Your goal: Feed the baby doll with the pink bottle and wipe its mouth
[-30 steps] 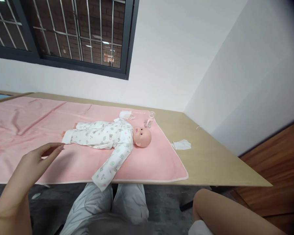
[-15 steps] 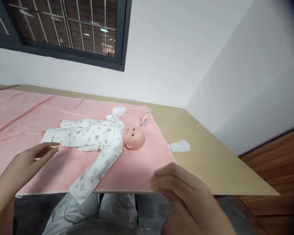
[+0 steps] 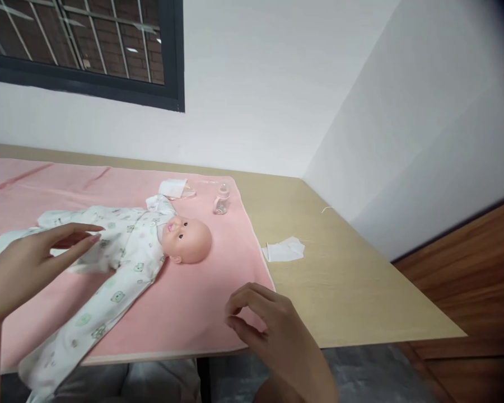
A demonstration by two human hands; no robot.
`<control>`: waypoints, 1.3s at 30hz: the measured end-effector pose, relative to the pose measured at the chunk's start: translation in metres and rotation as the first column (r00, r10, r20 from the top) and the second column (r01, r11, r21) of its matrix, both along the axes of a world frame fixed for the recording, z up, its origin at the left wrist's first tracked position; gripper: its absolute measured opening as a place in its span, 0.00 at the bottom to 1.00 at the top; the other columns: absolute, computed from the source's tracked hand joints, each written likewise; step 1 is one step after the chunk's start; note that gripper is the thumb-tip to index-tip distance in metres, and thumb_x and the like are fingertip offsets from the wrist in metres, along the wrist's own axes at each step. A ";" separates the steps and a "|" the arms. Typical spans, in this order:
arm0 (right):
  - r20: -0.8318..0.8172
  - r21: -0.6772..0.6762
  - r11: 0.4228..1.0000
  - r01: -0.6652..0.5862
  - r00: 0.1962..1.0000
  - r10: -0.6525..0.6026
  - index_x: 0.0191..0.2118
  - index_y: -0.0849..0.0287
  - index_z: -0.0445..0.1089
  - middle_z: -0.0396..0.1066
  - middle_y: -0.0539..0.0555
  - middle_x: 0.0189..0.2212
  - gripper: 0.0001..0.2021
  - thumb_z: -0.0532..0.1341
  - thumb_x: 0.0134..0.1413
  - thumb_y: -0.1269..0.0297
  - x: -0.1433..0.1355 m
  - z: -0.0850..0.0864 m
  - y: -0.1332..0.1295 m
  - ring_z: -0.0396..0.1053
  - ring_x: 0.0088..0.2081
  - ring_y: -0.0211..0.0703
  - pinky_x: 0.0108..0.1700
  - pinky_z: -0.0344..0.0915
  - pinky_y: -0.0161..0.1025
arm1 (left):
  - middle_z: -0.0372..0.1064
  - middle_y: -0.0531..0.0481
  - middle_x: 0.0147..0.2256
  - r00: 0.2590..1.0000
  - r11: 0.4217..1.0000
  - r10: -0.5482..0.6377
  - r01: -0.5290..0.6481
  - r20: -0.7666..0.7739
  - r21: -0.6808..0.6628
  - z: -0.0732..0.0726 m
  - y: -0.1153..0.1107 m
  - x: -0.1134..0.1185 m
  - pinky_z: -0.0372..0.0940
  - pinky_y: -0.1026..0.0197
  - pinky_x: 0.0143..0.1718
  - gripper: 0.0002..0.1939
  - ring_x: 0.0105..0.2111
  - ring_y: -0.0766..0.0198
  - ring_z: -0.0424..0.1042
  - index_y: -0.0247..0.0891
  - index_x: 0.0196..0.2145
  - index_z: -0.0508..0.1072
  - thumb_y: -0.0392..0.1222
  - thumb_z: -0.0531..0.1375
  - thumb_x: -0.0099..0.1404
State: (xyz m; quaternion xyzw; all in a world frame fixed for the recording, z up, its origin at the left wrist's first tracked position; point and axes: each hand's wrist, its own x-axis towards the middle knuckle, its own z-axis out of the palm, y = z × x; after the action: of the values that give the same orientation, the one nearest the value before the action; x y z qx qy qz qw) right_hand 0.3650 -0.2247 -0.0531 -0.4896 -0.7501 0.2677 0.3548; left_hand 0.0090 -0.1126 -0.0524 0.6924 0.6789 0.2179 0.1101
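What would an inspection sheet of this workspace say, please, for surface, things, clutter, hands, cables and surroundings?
Surface: tan table, partly covered by a pink blanket.
Job's things: dressed doll lying face up; its near sleeve hangs past the table edge.
Clutter: clear bottle and white item on the blanket; white cloth by its side edge.
Hands: left hand over the doll, right hand near the blanket's corner; neither visibly holding anything.
Cables: none certain; thin white strand, nature unclear.
Surroundings: white wall, barred window, wooden panel.
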 end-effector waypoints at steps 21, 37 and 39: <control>-0.024 -0.187 0.975 0.116 0.992 -0.122 0.40 0.57 0.68 0.72 0.51 0.37 0.12 0.49 0.60 0.74 -0.032 0.015 0.006 0.69 0.39 0.36 0.41 0.63 0.32 | 0.74 0.60 0.46 0.918 0.923 -0.384 0.386 -0.097 0.004 0.048 0.065 0.022 0.63 0.58 0.41 0.28 0.43 0.52 0.72 0.53 0.44 0.75 0.69 0.49 0.58; -0.234 -0.142 0.951 -0.274 0.943 0.237 0.25 0.53 0.75 0.75 0.52 0.28 0.13 0.60 0.58 0.57 -0.124 0.035 0.061 0.73 0.29 0.36 0.34 0.69 0.33 | 0.75 0.58 0.46 0.796 0.789 -0.601 0.579 0.067 0.205 0.069 0.109 -0.076 0.69 0.64 0.34 0.23 0.44 0.57 0.74 0.56 0.44 0.76 0.66 0.52 0.61; -0.236 -0.114 0.894 -0.433 0.886 0.399 0.22 0.48 0.74 0.73 0.51 0.22 0.18 0.58 0.56 0.46 -0.121 0.039 0.060 0.72 0.26 0.38 0.30 0.70 0.33 | 0.75 0.57 0.46 0.794 0.789 -0.602 0.575 0.087 0.214 0.072 0.110 -0.082 0.70 0.63 0.36 0.23 0.44 0.57 0.74 0.57 0.45 0.75 0.66 0.52 0.60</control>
State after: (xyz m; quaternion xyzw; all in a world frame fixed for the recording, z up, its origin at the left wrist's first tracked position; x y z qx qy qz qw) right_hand 0.2436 -0.1643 -0.0146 -0.3138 -0.7723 0.4476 0.3237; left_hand -0.0728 -0.0021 0.0198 0.8582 0.3962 0.2835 0.1617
